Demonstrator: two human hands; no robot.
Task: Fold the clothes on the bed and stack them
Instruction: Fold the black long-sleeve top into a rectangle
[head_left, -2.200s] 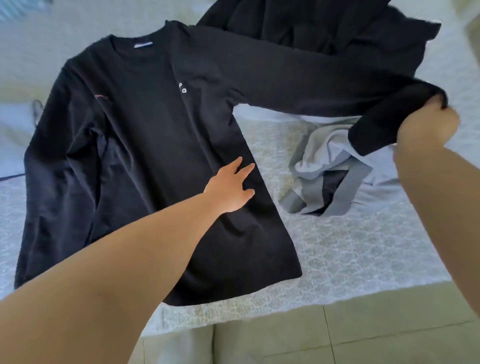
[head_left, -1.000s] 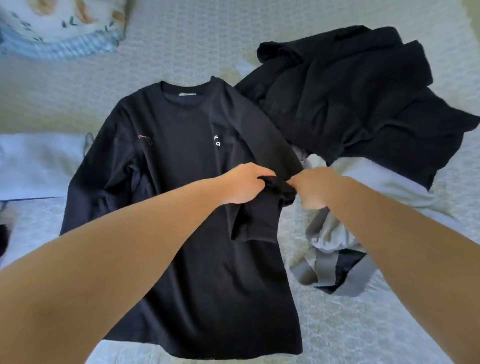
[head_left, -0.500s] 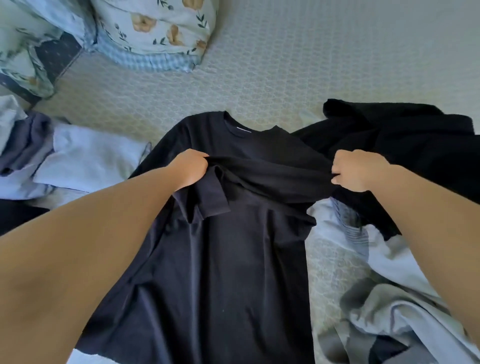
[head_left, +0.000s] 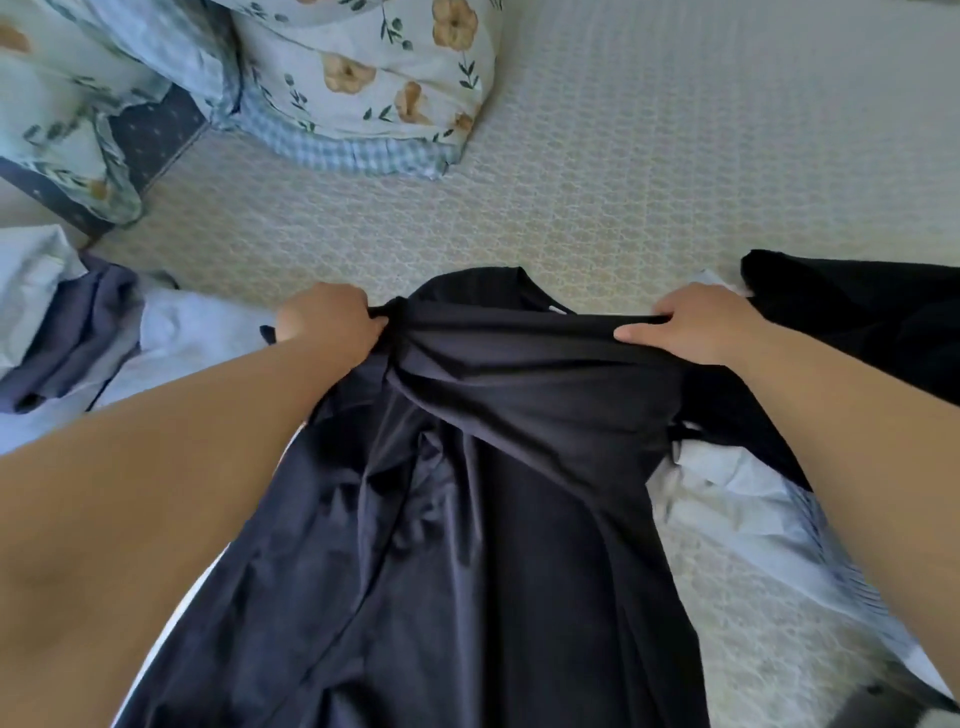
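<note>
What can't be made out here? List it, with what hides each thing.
Head view only:
- Black shirt: hem cut off by the bottom edge; the left side lies under the left forearm.
- Left hand and right hand: fingertips curl into the fabric, hidden by it.
- Second dark garment: cut by the right edge and the right arm, kind unclear.
- Light clothes: crumpled, partly under the arm.

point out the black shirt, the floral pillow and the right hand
black shirt (head_left: 519, 509): head view, on the middle of its body.
floral pillow (head_left: 363, 78): head view, on its flowered face.
right hand (head_left: 696, 327): head view, on the back of the hand gripping the shirt.
</note>
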